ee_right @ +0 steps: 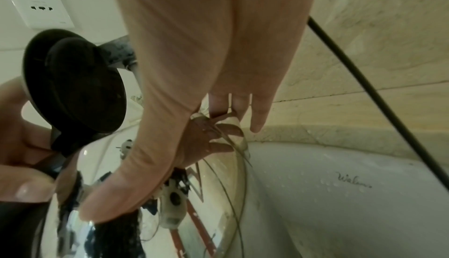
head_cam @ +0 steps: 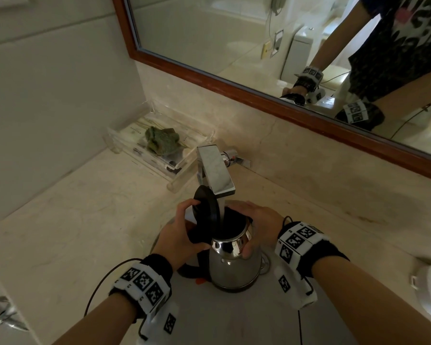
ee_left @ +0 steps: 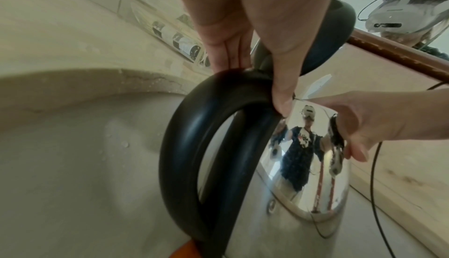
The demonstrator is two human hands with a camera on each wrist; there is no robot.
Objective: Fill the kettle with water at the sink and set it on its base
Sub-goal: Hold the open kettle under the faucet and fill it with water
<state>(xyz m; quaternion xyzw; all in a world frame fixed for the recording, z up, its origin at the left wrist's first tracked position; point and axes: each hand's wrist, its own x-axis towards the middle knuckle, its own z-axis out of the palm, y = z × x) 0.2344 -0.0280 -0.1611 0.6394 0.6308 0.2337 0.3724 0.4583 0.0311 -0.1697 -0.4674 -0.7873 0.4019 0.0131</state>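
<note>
- Steel kettle (head_cam: 234, 262) upright in the sink (head_cam: 259, 317) basin, mouth directly under the faucet (head_cam: 215, 170) spout, black lid (head_cam: 205, 207) flipped up and open
- Left hand (head_cam: 182, 235) curled round the top of the black loop handle (ee_left: 194, 147), thumb up by the raised lid
- Right hand (head_cam: 261, 225) cupped round the kettle's upper wall, fingers wrapped over the far side, thumb pressed on the near polished face
- No water stream discernible under the spout; fill level inside hidden
- Base not visible in any view
- Handling, as a judgement: rigid metal shell, smooth and mirror-bright, likely slippery where wet, with droplets on the basin around it; much heavier once filled, weight shifting as the water sloshes
- Best hold: the loop handle, full fist near its top, keeping the body level; bare wall only for steadying, as now; lid likely worth snapping down before carrying
- Count: one kettle, one lid, one handle, one faucet, one sink, two hands
- Elsewhere: one clear tray (head_cam: 125, 135) on the worktop (head_cam: 72, 220) holding a green cloth (head_cam: 162, 140); one wood-framed mirror (head_cam: 209, 78) above
</note>
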